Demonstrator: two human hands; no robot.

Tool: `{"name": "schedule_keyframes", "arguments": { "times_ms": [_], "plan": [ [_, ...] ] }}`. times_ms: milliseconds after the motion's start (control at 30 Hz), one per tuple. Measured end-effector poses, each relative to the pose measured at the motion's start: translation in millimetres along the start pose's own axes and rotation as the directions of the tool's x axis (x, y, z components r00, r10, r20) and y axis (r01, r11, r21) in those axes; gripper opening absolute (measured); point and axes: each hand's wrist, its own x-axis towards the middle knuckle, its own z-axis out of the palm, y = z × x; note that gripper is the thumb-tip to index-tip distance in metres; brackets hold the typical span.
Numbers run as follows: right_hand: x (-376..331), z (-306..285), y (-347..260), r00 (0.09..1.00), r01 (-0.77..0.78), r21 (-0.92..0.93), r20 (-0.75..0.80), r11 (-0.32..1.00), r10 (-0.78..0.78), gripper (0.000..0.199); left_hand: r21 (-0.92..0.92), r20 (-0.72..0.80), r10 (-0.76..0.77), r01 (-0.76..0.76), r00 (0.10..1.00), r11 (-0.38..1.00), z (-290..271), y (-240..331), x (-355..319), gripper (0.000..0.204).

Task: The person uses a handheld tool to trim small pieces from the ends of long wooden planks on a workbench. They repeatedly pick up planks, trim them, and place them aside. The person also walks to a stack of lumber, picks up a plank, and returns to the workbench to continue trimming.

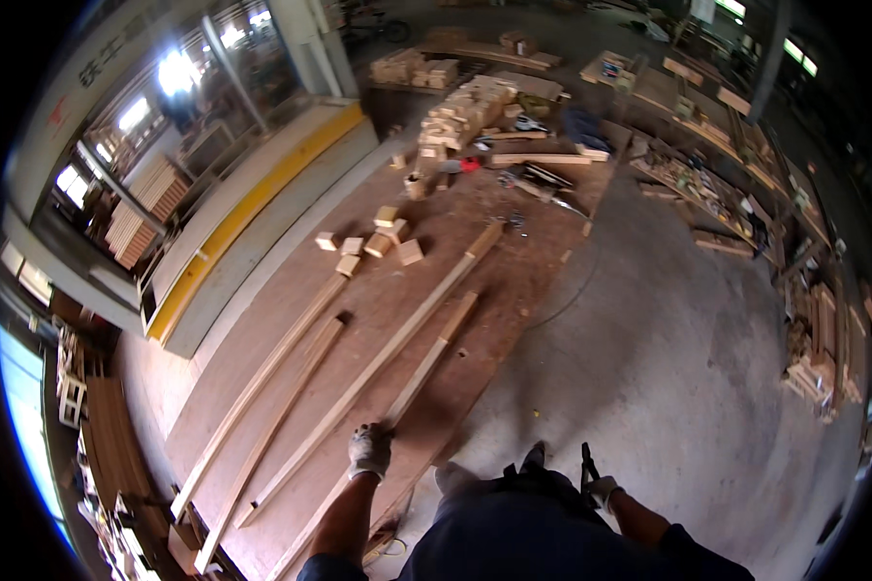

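Nearest the camera is the person's own torso in dark blue clothing [523,537]. To its left, the left hand in a greyish-white glove [370,450] is closed around a long, thin bar of pale wood [424,380], which lies at the near right part of a wide, flat, reddish-brown surface [528,257]. Right of the torso, the right hand in a pale glove [604,490] has its fingers wrapped about a narrow black tool [585,462] – its kind I cannot tell.

For good handling, I think the bar should be guided along its length, with firm grip, because the far end could swing easily. The tool is better held away from the legs.

Three similar long wooden bars [388,355] lie to the left and leave little room for sideways movement. Farther, small pale wooden blocks [378,244] sit in a loose group, then a heaped stack of wooden pieces [465,111] and scattered metal hand tools [552,191] – these could catch a bar pushed far. At far left stands a grey machine bed with yellow edge [233,226].
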Motion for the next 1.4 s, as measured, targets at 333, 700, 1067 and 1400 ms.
{"name": "schedule_keyframes", "arguments": {
  "times_ms": [333,700,1067,1400],
  "plan": [
    [58,-88,68,0.988,-0.078,-0.014,-0.135,0.997,0.075,0.041,0.027,-0.031,-0.123,0.124,0.992,0.992,7,101,61,0.039],
    [64,-74,107,0.938,-0.216,0.273,-0.210,0.938,0.277,0.033,-0.239,-0.074,0.531,-0.532,0.844,0.813,40,274,43,0.054],
    [-1,-89,-35,0.937,-0.207,0.272,-0.220,0.940,0.271,0.050,-0.261,0.523,0.723,-0.723,0.451,0.640,53,370,132,0.043],
    [41,-114,-39,0.898,-0.251,0.482,-0.207,0.840,0.388,0.058,-0.112,0.838,0.396,-0.592,0.375,0.798,146,368,213,0.043]
  ]
}}
